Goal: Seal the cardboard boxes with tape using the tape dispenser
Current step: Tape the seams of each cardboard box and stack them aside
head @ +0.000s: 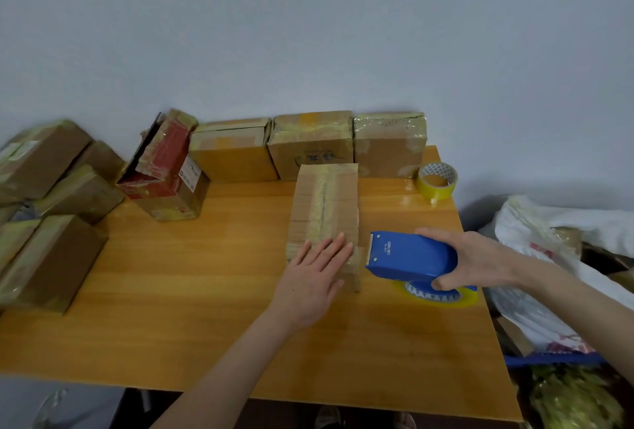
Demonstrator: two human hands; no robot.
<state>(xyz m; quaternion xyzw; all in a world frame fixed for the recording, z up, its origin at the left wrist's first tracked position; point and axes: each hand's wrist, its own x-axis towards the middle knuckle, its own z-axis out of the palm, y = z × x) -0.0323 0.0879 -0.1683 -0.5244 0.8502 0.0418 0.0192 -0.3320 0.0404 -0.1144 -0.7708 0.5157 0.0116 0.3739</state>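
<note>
Cardboard box (324, 209) | left grip (314, 277) flat, fingers straight, pinning near end steady | right grip (480, 260) wrapped round tape dispenser (410, 253), cutter edge beside box

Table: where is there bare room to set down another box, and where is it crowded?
Bare: the wide near-left table, between the left boxes, red box and left hand; also the near-right corner, this side of the dispenser. Crowded: the back row and tape roll.
</note>
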